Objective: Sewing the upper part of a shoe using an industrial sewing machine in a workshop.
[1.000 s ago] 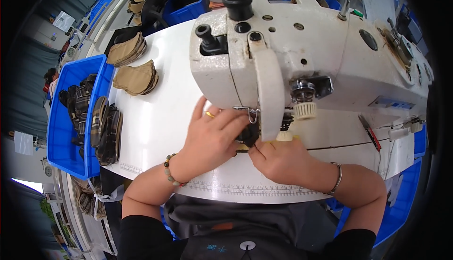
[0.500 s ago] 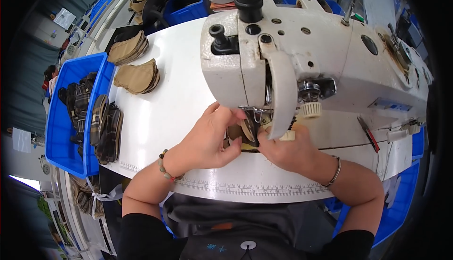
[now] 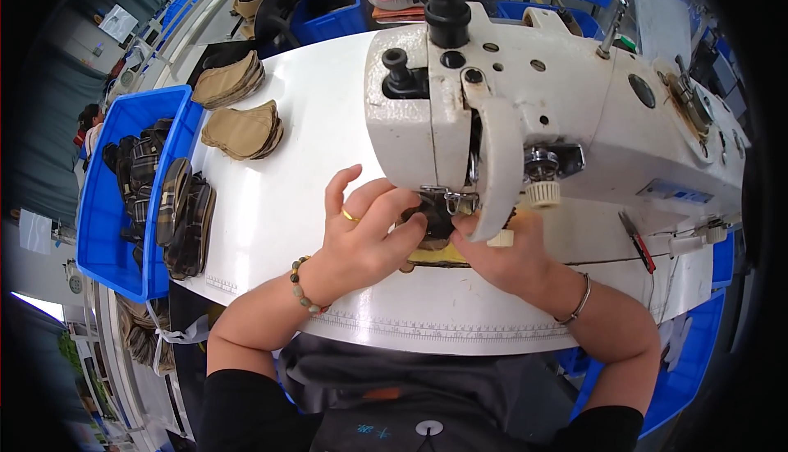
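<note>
My left hand (image 3: 367, 238) pinches the dark cloth piece (image 3: 437, 217) under the sewing machine (image 3: 566, 82); my right hand (image 3: 510, 256) meets its edge, how closed I can't tell; it looks partway done, tan pieces (image 3: 240, 130) stacked left of the machine

I notice black short sleeves (image 3: 250, 411) and a dark grey garment (image 3: 472, 382) in front, which has an orange-brown patch (image 3: 382, 393), a small blue marking (image 3: 373, 431) and a round white disc (image 3: 428, 428). The left hand (image 3: 365, 234) wears a yellow ring (image 3: 350, 216) and, at its wrist, a multicoloured bead bracelet (image 3: 298, 292); the right wrist (image 3: 566, 292) wears a silvery bangle (image 3: 581, 300).
</note>
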Available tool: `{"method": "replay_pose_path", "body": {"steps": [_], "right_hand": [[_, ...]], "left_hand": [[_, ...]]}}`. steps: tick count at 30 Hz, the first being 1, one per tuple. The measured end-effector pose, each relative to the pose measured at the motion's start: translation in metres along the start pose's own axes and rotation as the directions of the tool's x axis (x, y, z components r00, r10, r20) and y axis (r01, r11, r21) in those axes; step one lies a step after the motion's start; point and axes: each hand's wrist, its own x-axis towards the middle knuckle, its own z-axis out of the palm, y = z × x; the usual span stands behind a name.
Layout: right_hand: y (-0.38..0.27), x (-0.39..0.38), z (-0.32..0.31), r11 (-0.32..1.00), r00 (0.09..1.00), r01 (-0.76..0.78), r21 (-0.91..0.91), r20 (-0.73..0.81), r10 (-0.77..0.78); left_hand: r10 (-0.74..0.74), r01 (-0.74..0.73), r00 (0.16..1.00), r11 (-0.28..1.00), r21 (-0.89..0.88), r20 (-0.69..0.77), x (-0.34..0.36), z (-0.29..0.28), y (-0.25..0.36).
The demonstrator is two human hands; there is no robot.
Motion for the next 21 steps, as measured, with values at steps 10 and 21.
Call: {"method": "replay_pose_path", "body": {"steps": [10, 21], "right_hand": [[-0.013, 0.014, -0.012, 0.97, 0.958, 0.038, -0.241, 0.285, 0.033], [-0.007, 0.007, -0.001, 0.976, 0.993, -0.027, -0.215, 0.105, 0.05]], "left_hand": [[-0.089, 0.128, 0.973, 0.976, -0.174, 0.213, 0.002, 0.009, 0.0], [0.024, -0.007, 0.998, 0.957, -0.289, 0.055, 0.001, 0.019, -0.013]]}}
